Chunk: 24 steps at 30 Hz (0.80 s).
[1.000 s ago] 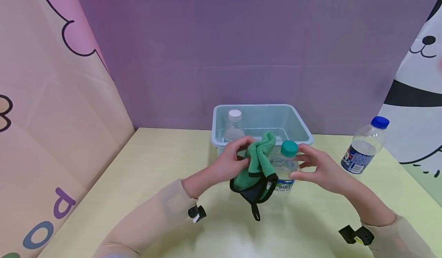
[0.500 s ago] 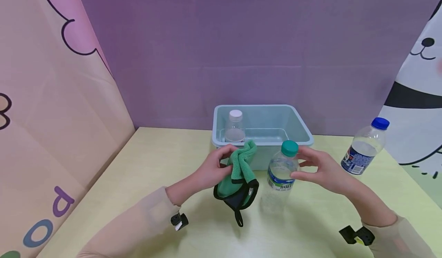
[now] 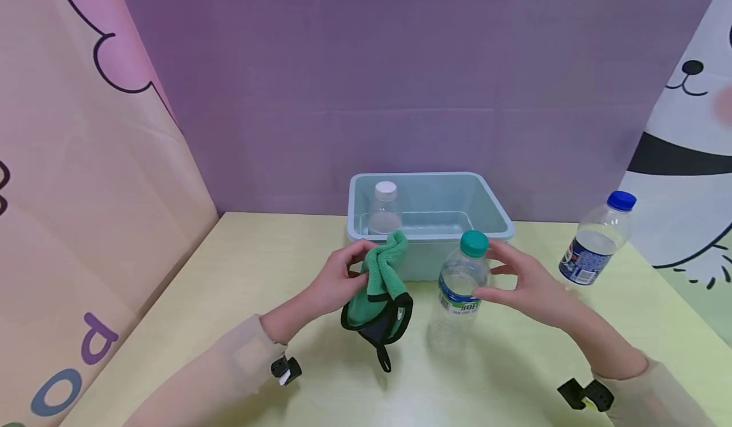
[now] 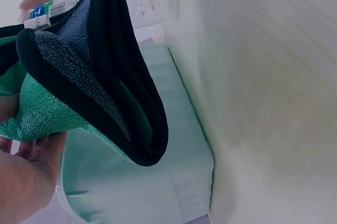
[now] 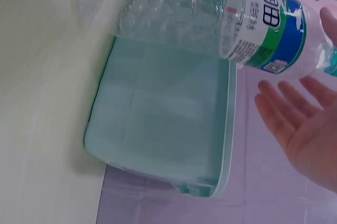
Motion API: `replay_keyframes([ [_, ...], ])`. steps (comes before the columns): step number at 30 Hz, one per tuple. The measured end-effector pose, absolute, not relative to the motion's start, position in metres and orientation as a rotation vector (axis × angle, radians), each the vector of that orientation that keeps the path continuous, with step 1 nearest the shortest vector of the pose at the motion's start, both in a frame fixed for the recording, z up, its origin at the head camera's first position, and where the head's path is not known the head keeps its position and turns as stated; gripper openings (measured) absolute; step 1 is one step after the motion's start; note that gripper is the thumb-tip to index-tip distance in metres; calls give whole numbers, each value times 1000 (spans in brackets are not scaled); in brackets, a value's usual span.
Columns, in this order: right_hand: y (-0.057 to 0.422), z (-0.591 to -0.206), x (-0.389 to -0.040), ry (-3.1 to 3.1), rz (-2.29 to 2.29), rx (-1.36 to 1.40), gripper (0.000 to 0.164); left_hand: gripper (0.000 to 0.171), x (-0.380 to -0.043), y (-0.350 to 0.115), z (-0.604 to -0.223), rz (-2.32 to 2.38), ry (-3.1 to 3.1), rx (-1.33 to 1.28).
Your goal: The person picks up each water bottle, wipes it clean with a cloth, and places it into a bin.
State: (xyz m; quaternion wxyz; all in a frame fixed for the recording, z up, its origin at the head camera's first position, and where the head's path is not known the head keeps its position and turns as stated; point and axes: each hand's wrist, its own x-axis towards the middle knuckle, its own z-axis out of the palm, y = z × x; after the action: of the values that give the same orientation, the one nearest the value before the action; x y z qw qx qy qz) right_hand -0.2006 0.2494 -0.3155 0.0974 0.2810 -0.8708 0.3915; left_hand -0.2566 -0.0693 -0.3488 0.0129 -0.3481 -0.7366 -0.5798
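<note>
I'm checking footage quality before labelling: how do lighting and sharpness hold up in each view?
Head view: pale sheen and soft shadows on the table; left wrist view: the cloth's weave shows clearly; right wrist view: small highlights on the clear bottle, its base hazy.

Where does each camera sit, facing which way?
Head: on the head, facing forward and down at the table; left hand, right hand, sleeves show.
Left wrist: on that wrist, facing the green cloth and bin; both hands show.
Right wrist: likewise, facing the teal-capped bottle; right hand shows.
Both wrist views share that bottle and bin.
</note>
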Motion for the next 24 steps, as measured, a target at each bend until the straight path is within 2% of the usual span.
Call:
replay_keyframes([
  [5, 237, -315, -196, -2574, 1047, 621, 68, 26, -256, -71, -349, -1820, -2305, -1070],
  [12, 219, -312, -186, -2594, 863, 380, 77, 26, -258, -70, -351, -1810, -2297, -1074],
  [19, 215, -313, -187, -2659, 977, 332, 70, 27, -258, -70, -353, -1805, -2309, -1069],
  [24, 220, -316, -190, -2618, 1033, 450, 62, 28, -258, -69, -355, -1797, -2314, -1070],
])
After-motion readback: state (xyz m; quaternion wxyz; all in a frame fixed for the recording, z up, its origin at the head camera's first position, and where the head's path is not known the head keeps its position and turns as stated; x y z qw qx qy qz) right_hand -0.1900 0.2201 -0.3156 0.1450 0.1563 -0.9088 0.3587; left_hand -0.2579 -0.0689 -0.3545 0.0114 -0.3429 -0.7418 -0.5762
